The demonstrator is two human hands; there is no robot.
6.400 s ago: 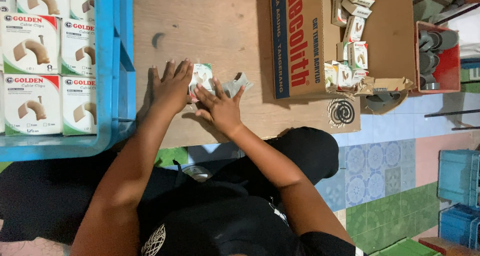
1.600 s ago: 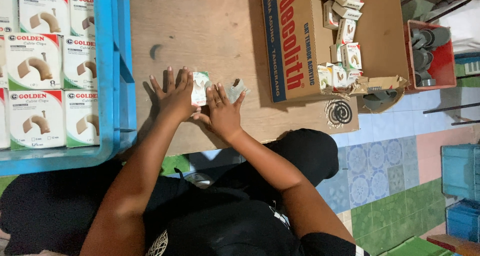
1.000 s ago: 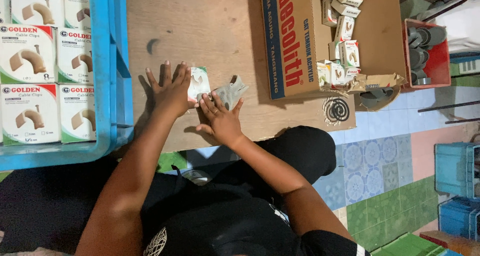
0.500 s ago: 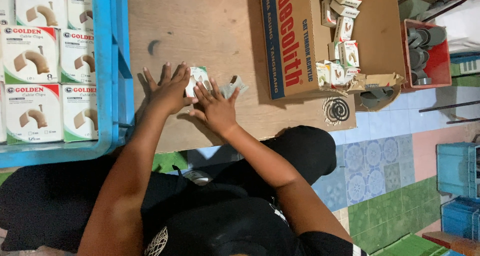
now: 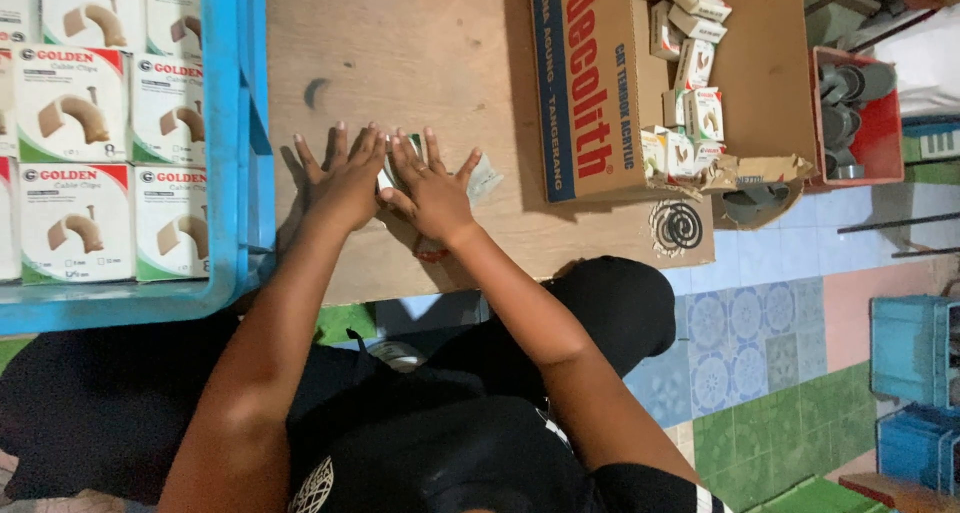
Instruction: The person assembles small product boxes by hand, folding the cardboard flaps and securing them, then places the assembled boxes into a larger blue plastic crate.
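Blue crate (image 5: 240,133): far left, packed with white-and-green boxes.
Left hand (image 5: 345,178): flat, fingers spread, pressing the small carton's left side.
Small carton (image 5: 392,169): mid-table between both palms; likely light, crushable card, best held by its edges.
Right hand (image 5: 432,188): flat, open, covering the carton.
Cardboard box (image 5: 590,83): right, holding more cartons.

pretty even indoor light, a bit dim, soft shadows under both hands (image 5: 390,178) on the wooden table (image 5: 420,53), no real glare, dark clothes lose detail, slight softness overall, small far stuff mushy
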